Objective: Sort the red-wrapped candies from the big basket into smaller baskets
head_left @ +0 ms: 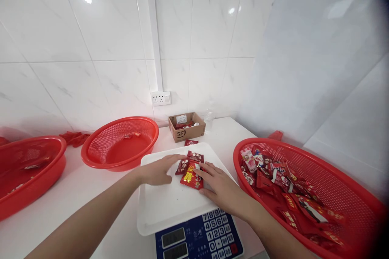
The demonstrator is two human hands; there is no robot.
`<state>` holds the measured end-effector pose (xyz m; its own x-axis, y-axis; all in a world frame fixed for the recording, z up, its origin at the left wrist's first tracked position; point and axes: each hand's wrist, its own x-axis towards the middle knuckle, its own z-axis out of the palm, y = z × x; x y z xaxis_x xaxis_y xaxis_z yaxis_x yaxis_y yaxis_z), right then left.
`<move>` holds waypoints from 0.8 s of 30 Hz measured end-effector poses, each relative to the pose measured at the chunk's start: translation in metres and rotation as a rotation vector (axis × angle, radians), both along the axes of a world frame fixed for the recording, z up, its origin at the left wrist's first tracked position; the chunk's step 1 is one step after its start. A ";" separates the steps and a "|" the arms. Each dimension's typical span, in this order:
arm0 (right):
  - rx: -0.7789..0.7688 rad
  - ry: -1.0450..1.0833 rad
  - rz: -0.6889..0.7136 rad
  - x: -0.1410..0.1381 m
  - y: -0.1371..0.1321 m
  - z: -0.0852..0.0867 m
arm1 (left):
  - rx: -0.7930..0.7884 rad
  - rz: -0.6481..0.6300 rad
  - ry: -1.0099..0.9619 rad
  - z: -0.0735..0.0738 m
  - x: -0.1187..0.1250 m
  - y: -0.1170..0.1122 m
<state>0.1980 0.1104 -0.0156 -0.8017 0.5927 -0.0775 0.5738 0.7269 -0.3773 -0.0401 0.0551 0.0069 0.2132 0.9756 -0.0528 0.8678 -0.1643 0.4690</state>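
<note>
Several small red candy packets lie together on the white tray point(158, 206) of a digital scale. The largest is a bright red packet point(191, 177) with yellow lettering, and a dark red packet point(182, 166) is beside it. My left hand point(161, 170) reaches over the tray from the left, thumb apart from the stretched fingers, its fingertips by the dark red packets. My right hand point(220, 186) has its fingers spread at the right edge of the bright red packet, touching it. Below the tray shows the scale's blue keypad panel point(199, 234).
To the right stands a red basket point(343, 170) holding many packets. A red basket point(118, 121) with a few packets and another red basket point(57, 149) are at left. Behind the tray sit a cardboard box point(193, 132), another red packet point(191, 143) and a clear bottle point(209, 115).
</note>
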 end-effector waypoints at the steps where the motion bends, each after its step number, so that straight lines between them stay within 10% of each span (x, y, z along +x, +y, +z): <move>1: 0.007 0.004 0.002 0.000 0.000 -0.001 | -0.008 -0.065 -0.027 -0.003 0.009 -0.002; 6: 0.025 0.003 -0.004 0.000 0.001 -0.004 | 0.087 -0.150 -0.098 -0.013 0.027 0.002; 13: 0.008 -0.013 -0.016 0.000 0.000 -0.002 | 0.212 0.076 -0.061 -0.024 0.017 0.005; 24: -0.090 0.035 -0.041 0.004 0.002 0.001 | 0.382 0.545 0.018 0.012 -0.056 0.004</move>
